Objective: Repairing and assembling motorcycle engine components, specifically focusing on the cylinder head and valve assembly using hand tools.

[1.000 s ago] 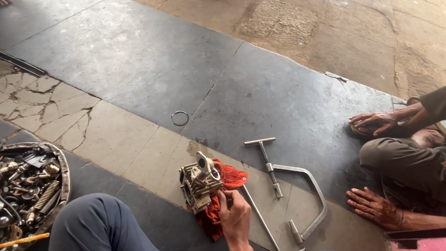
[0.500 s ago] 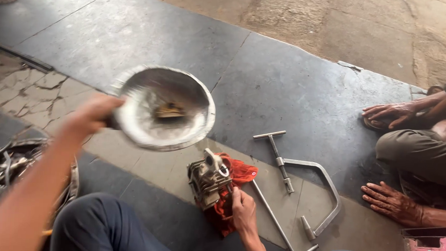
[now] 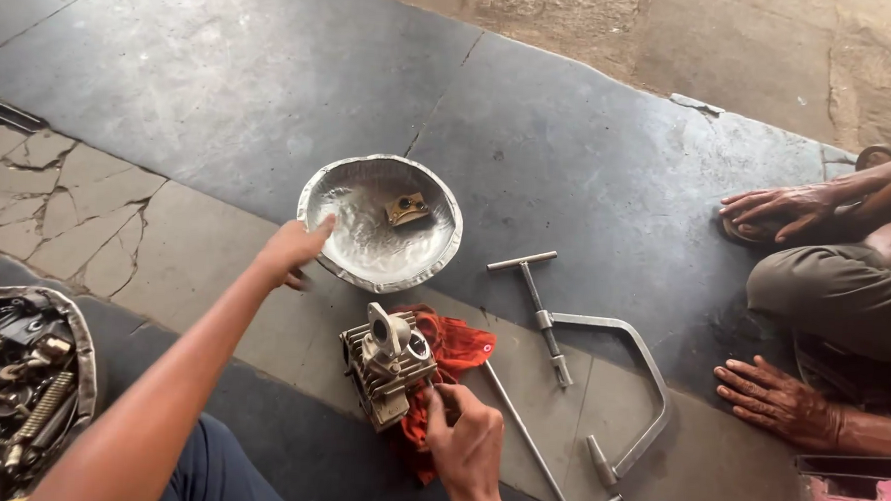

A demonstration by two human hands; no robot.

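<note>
Roughly, biggest first:

1. Floor [image 3: 223,80]: dark stone slabs, cracked paler patch at left; everything lies directly on it.
2. Another person sits at right, one hand [image 3: 783,205] on a sandal, the other [image 3: 779,400] flat on the floor; not involved.
3. Metal bowl [image 3: 380,221]: dented and shallow, holds one small brass-coloured block [image 3: 407,209]. It sits just beyond the engine part, seemingly as a parts catcher.
4. Tray [image 3: 86,350] at the lower-left edge, full of springs and scrap hardware.
5. Bent metal frame [image 3: 640,389] and T-handle wrench [image 3: 538,300] lie to the right, within reach.
6. Finned engine cylinder head [image 3: 385,363] rests on a red rag [image 3: 456,351], probably to keep grit off it.
7. Left hand [image 3: 295,254]: at the bowl's near rim, fingers loosely curled, gripping nothing visible.
8. Right hand [image 3: 467,437]: fingers together, pressed against the head's near edge and rag, apparently steadying it.
</note>
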